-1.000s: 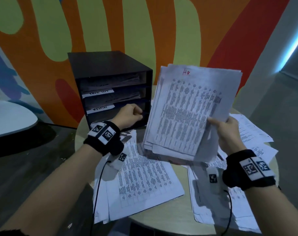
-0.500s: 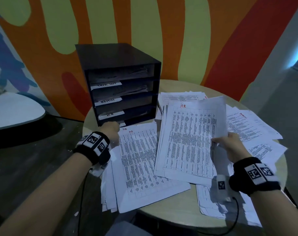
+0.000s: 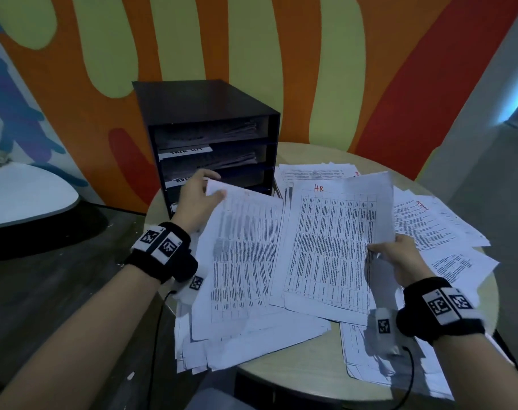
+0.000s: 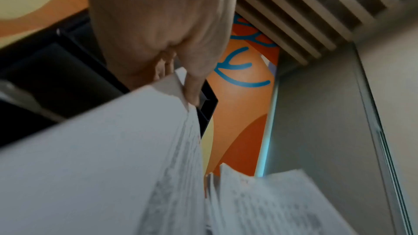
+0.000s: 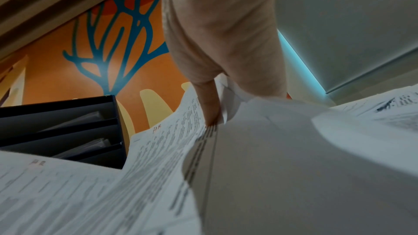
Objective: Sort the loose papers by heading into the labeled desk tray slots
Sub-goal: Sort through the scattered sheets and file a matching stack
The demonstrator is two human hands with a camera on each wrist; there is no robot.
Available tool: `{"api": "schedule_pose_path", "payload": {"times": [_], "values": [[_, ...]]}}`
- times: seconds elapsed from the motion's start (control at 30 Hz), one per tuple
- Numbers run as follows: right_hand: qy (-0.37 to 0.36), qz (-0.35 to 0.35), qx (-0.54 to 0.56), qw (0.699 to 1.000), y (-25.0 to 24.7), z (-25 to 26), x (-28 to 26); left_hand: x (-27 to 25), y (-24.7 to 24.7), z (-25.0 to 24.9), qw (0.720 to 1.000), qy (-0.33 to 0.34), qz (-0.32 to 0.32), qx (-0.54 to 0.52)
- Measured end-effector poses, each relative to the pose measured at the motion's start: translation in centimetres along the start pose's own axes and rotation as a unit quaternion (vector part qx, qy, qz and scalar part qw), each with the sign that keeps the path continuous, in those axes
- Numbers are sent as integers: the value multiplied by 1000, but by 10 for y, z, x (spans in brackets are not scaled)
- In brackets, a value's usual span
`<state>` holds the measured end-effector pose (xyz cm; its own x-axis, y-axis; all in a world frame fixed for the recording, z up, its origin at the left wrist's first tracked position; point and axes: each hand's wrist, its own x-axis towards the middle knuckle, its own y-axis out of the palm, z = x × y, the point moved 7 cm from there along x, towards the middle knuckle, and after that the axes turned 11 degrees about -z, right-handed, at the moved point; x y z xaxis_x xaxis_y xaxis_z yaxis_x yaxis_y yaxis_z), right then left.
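left hand (image 3: 197, 199) now off the tray (image 3: 210, 137), fingers pinching a sheet's top corner (image 3: 243, 250) — right hand (image 3: 400, 258) lowered its gripped hr stack (image 3: 331, 247) toward desk (image 3: 284, 377); hr gathering likely.

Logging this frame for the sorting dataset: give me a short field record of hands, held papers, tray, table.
left hand: pinches the top corner of a printed sheet, lifted off the left pile
right hand: grips the right edge of the HR stack, red "HR" heading visible
desk tray: black, labeled slots, papers in the upper two; lowest slot hidden by the left hand
table: round, loose papers spread over it
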<state>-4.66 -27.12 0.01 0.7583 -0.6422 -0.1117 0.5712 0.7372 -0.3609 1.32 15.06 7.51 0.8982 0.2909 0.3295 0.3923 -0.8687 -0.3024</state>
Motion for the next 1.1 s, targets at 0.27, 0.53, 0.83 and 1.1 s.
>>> {"api": "schedule_pose_path", "payload": {"times": [0.27, 0.53, 0.83, 1.1], "values": [[2, -5, -4, 1000, 1, 1, 0, -33, 27, 14, 963, -61, 169, 203], [-13, -45, 30, 998, -14, 8, 0, 13, -48, -88, 984, 82, -79, -134], [-12, 63, 112, 992, 9, 44, -23, 0, 44, -62, 989, -26, 22, -144], [33, 121, 170, 977, 25, 46, -33, -6, 92, -15, 972, -172, 10, -159]]}}
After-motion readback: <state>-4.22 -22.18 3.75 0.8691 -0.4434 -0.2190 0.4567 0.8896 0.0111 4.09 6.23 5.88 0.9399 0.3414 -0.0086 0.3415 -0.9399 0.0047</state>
